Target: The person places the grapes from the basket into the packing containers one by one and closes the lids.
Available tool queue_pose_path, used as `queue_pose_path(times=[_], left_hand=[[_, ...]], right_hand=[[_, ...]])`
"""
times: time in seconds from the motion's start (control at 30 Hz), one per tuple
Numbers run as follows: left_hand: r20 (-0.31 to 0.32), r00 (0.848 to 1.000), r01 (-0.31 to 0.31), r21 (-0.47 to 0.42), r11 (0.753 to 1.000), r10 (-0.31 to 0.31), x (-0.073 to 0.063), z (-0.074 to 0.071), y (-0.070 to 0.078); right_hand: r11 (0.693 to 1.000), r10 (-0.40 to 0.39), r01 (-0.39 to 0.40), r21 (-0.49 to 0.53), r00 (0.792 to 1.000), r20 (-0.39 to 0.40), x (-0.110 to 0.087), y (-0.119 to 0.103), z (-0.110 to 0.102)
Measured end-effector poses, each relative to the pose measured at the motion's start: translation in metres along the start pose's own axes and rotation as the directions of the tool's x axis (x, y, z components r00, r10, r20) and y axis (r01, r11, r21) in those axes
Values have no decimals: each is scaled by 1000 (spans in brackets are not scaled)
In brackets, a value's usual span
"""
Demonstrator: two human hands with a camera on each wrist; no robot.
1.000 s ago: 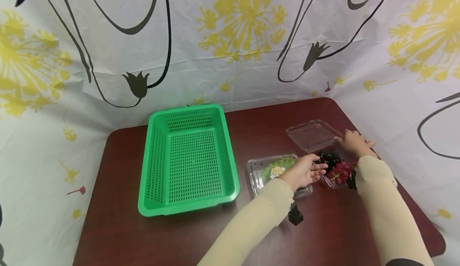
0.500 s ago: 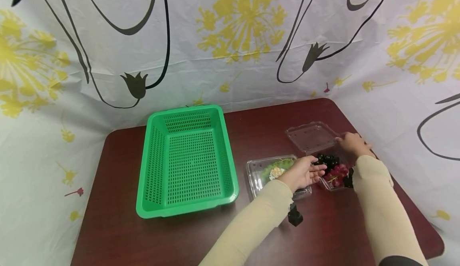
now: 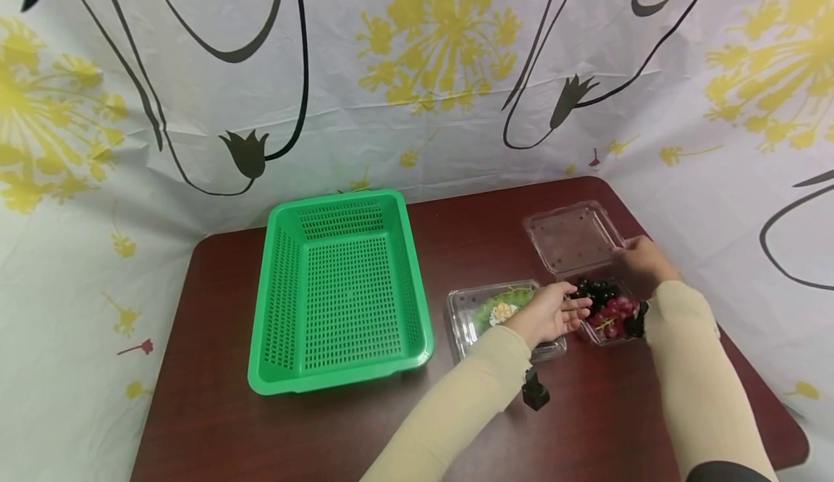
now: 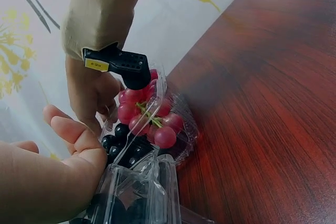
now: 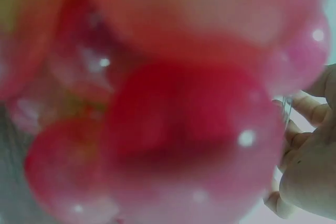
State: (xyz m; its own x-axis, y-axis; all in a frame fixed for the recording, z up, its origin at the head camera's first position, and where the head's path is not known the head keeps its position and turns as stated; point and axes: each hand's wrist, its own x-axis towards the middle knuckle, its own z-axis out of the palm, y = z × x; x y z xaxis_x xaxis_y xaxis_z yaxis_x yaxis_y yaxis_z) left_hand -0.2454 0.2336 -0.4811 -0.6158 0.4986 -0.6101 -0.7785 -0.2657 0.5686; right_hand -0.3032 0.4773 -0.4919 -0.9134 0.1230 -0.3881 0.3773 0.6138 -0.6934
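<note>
A clear plastic clamshell box [image 3: 596, 333] stands at the table's right side with red grapes [image 3: 615, 314] and black grapes [image 3: 598, 292] inside. Its clear lid [image 3: 570, 239] is folded back, away from me. My right hand [image 3: 645, 259] pinches the lid's right corner. The red grapes [image 5: 194, 135] fill most of the right wrist view, blurred, with part of that hand at its right edge. My left hand [image 3: 552, 312] lies over a second, closed clear box [image 3: 465, 315] of green grapes [image 3: 504, 301]. Its fingers [image 4: 73, 129] are relaxed, close to the black grapes, holding nothing.
A green perforated plastic basket [image 3: 417, 286] stands on the left part of the dark red table [image 3: 469, 236]. Patterned white cloth [image 3: 456, 149] hangs behind and beside the table. Black wrist cameras [image 3: 536, 389] sit under the cuffs.
The lid has tilted up a little at its far edge, with my right hand now pinching its corner. My left hand stays where it was.
</note>
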Motion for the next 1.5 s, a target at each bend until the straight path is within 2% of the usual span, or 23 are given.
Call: queue_pose_path(times=[0.07,0.1,0.23,0.47,0.67,0.83,1.1,1.33,1.5], left_hand=[[-7,1000,-6,-3,1000,6,0,1,0],[-11,1000,-8,-6,1000,8,0,1,0],[-16,1000,-13,-8,1000,13,1,1,-1],[-7,1000,-23,-3,1000,22,-1,0,-1],[-2,999,-41,15,999,41,-2,2,2],[-5,998,-64,40,997,64,-2,5,8],[-17,993,-115,60,992,116,1,8,24],[-10,993,-116,88,989,117,1,11,28],[-5,992,-128,100,987,129,4,12,29]], right_hand=[[998,-47,47,51,999,-7,2,2,-2],[996,-78,79,44,997,-25,4,3,-3],[985,-155,148,-85,984,-84,7,9,-9],[982,-190,185,-49,972,-136,7,13,-9],[981,-193,184,-62,957,-215,1,12,-10],[984,-172,178,10,963,-207,-2,13,-10],[977,-186,204,59,957,-223,-1,16,-7],[974,-190,211,86,959,-208,-3,15,-7],[968,-210,237,79,944,-255,-2,17,-6]])
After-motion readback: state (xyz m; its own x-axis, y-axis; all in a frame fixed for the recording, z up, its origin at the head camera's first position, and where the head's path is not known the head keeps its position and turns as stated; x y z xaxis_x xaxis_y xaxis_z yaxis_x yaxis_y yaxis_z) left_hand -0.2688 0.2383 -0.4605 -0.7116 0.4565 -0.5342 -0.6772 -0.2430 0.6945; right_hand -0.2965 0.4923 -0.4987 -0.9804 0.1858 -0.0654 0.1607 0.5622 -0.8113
